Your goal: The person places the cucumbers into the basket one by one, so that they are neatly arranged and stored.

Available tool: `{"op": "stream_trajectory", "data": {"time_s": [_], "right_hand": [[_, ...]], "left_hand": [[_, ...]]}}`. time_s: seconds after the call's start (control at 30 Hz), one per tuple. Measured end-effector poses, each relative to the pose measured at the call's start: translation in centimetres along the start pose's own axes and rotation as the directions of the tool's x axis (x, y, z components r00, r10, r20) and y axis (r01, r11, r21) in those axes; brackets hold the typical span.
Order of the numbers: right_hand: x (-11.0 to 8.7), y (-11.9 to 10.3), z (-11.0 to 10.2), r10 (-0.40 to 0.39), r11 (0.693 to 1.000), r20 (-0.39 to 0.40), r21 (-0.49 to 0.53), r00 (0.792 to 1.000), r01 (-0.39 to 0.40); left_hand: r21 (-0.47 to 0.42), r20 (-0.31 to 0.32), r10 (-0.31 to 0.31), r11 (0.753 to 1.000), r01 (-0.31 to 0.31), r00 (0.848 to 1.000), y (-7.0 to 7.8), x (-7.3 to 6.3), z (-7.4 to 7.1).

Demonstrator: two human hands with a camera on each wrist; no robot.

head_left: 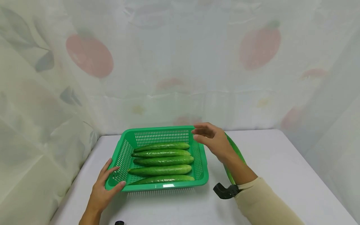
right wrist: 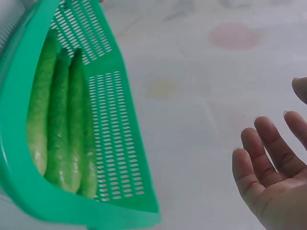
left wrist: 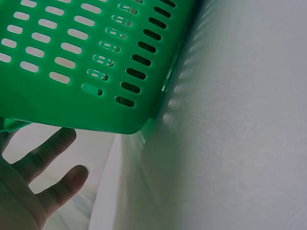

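Several cucumbers lie side by side in a green plastic basket with slotted walls. My left hand is at the basket's front left corner, fingers spread along the rim and thumb at the front edge. In the left wrist view its fingers look straight and apart beside the slotted wall. Near the basket's back right corner, my right hand hovers with loosely bent fingers and holds nothing. The right wrist view has that hand apart from the basket.
A curved green strip or rim, mostly hidden by the right forearm, lies right of the basket. The white table meets a printed sheet at the back, and similar sheets hang at both sides.
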State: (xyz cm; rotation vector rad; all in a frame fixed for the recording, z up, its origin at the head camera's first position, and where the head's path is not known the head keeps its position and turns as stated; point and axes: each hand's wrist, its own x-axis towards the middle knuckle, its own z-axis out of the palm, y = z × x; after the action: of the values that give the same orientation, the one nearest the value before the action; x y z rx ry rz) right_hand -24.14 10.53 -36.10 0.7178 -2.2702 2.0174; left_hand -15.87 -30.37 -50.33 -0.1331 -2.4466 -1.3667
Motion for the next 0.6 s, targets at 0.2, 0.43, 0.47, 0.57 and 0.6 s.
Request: {"op": "stream_trajectory", "data": {"time_s": [0.2, 0.43, 0.47, 0.57, 0.6], "right_hand": [[-2.3, -1.2, -2.0, -0.040, 0.999, -0.102, -0.007, 0.994, 0.040], [-4.9, -1.5, -4.3, -0.086, 0.995, -0.215, -0.058, 0.973, 0.076], [-5.1, -1.5, -4.6, -0.093, 0.995, -0.226, -0.060, 0.970, 0.082], [-6.0, -1.4, -5.5, -0.112, 0.992, -0.264, -0.092, 0.958, 0.090], [-6.3, -1.3, -5.8, -0.114, 0.991, -0.279, -0.099, 0.953, 0.090]], "left_hand": [[-0.001, 0.010, -0.005, 1.000, 0.005, 1.000, 0.0, 0.0, -0.1], [-0.003, 0.010, -0.002, 1.000, 0.002, 1.000, -0.1, 0.0, -0.1], [-0.003, 0.008, -0.001, 1.000, 0.001, 1.000, -0.1, 0.0, -0.1], [-0.008, 0.005, 0.003, 1.000, -0.003, 1.000, -0.2, -0.1, -0.1], [-0.010, 0.005, 0.001, 1.000, -0.001, 1.000, -0.2, -0.1, -0.1]]}}
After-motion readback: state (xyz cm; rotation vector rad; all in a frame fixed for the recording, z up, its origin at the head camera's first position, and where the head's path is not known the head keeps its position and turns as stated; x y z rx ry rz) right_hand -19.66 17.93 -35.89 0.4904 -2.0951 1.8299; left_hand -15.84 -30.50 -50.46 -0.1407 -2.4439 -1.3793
